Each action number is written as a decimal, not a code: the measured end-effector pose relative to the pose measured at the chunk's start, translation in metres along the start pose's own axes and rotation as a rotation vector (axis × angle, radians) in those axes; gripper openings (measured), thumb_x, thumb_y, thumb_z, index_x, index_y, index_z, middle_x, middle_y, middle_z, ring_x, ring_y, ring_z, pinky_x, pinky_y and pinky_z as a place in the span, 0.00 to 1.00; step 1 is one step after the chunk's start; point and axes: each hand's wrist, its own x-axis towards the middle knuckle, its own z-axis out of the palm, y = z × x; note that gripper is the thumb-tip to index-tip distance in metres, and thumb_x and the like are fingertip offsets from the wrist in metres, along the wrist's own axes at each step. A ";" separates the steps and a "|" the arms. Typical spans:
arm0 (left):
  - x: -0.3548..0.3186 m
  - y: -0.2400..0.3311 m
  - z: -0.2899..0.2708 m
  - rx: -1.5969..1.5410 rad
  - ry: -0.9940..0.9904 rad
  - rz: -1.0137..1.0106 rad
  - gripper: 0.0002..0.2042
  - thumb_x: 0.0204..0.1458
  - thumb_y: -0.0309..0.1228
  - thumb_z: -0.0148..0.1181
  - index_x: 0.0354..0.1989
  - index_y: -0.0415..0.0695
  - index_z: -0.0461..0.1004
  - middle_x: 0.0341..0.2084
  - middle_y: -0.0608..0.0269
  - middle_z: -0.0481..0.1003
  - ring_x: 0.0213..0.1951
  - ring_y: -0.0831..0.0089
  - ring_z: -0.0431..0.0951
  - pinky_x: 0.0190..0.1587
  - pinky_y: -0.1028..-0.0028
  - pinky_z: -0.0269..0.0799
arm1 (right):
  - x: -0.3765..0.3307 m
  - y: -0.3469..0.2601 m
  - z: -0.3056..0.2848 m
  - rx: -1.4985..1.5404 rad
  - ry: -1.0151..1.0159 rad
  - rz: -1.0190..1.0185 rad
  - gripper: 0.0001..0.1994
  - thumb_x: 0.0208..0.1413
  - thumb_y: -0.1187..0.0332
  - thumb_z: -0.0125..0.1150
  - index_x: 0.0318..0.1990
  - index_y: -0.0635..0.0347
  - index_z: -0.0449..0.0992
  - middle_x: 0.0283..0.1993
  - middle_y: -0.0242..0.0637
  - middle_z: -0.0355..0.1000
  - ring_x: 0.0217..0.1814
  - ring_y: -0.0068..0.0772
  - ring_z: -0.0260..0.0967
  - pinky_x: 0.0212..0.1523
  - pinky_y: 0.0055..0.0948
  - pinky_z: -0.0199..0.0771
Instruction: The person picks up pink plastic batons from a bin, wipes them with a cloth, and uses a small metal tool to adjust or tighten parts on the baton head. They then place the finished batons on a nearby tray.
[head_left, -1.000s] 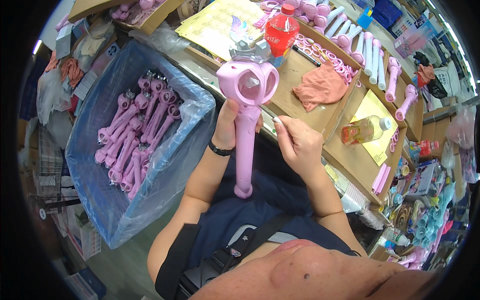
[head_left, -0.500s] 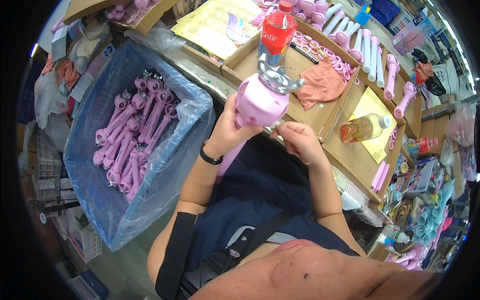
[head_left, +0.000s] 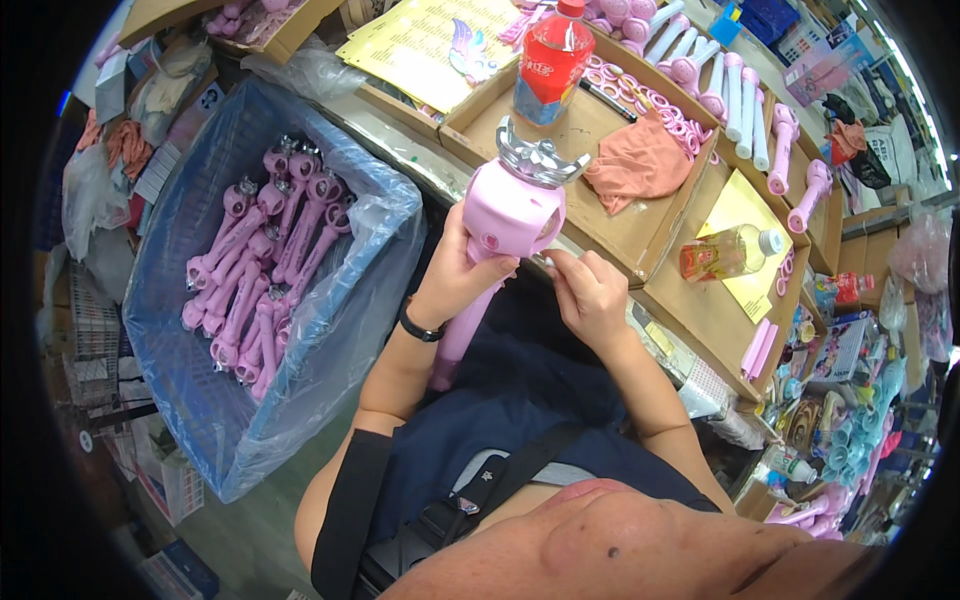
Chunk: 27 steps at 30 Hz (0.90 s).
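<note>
Left hand [head_left: 455, 285] grips pink wand [head_left: 500, 215] below its head; right hand [head_left: 590, 295] fingers pinch a small part at its side. Keep wand steady.

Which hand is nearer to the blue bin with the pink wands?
Left. The left hand grips the pink wand on the side facing the blue bin. The right hand is on the wand's other side, farther from the bin.

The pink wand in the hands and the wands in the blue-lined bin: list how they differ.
The held wand stands upright, gripped by the left hand, with the right hand at its head; the binned wands lie flat in a pile inside the bin, untouched. The held one is single, the others many. All are pink with silver crowns.
</note>
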 end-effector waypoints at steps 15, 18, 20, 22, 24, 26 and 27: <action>-0.013 0.014 0.009 0.439 -0.014 0.155 0.44 0.39 0.36 0.74 0.61 0.38 0.50 0.53 0.55 0.64 0.55 0.71 0.64 0.56 0.70 0.61 | -0.012 0.004 0.004 0.800 -0.120 0.550 0.08 0.57 0.69 0.55 0.37 0.65 0.74 0.20 0.28 0.61 0.20 0.20 0.56 0.22 0.23 0.57; -0.015 0.021 0.002 0.480 -0.071 0.145 0.45 0.36 0.37 0.75 0.61 0.40 0.52 0.50 0.54 0.68 0.51 0.69 0.70 0.53 0.70 0.65 | -0.009 0.010 -0.008 1.207 -0.451 0.834 0.10 0.59 0.67 0.51 0.35 0.66 0.72 0.18 0.23 0.55 0.16 0.13 0.46 0.17 0.16 0.44; -0.016 0.023 0.000 0.592 -0.121 0.219 0.45 0.38 0.42 0.73 0.62 0.40 0.51 0.48 0.49 0.70 0.49 0.58 0.73 0.49 0.68 0.68 | -0.007 0.015 -0.017 1.427 -0.707 1.023 0.09 0.58 0.68 0.51 0.34 0.66 0.72 0.17 0.22 0.53 0.15 0.13 0.45 0.15 0.16 0.42; -0.016 0.023 0.000 0.629 -0.133 0.282 0.46 0.39 0.45 0.72 0.62 0.40 0.51 0.48 0.46 0.71 0.48 0.53 0.75 0.48 0.67 0.70 | -0.007 0.016 -0.017 1.463 -0.681 1.038 0.08 0.57 0.71 0.51 0.33 0.67 0.73 0.16 0.23 0.54 0.13 0.13 0.44 0.14 0.16 0.40; -0.016 0.021 0.002 0.600 -0.106 0.291 0.46 0.38 0.46 0.72 0.63 0.41 0.51 0.48 0.46 0.71 0.48 0.52 0.74 0.48 0.67 0.70 | -0.009 0.014 -0.016 1.439 -0.608 0.965 0.08 0.56 0.71 0.51 0.32 0.67 0.73 0.16 0.23 0.54 0.13 0.13 0.44 0.14 0.16 0.40; -0.016 0.018 0.002 0.560 -0.081 0.280 0.46 0.37 0.45 0.73 0.63 0.41 0.51 0.47 0.47 0.71 0.48 0.55 0.75 0.48 0.68 0.70 | -0.009 0.009 -0.015 1.271 -0.553 0.896 0.08 0.58 0.71 0.51 0.34 0.65 0.75 0.17 0.23 0.59 0.14 0.13 0.47 0.15 0.16 0.43; -0.017 0.017 0.001 0.567 -0.072 0.277 0.46 0.37 0.44 0.73 0.63 0.41 0.51 0.47 0.47 0.71 0.48 0.55 0.75 0.48 0.68 0.70 | -0.008 0.005 -0.014 1.162 -0.523 0.846 0.08 0.58 0.71 0.51 0.34 0.64 0.75 0.17 0.23 0.60 0.15 0.13 0.48 0.16 0.16 0.44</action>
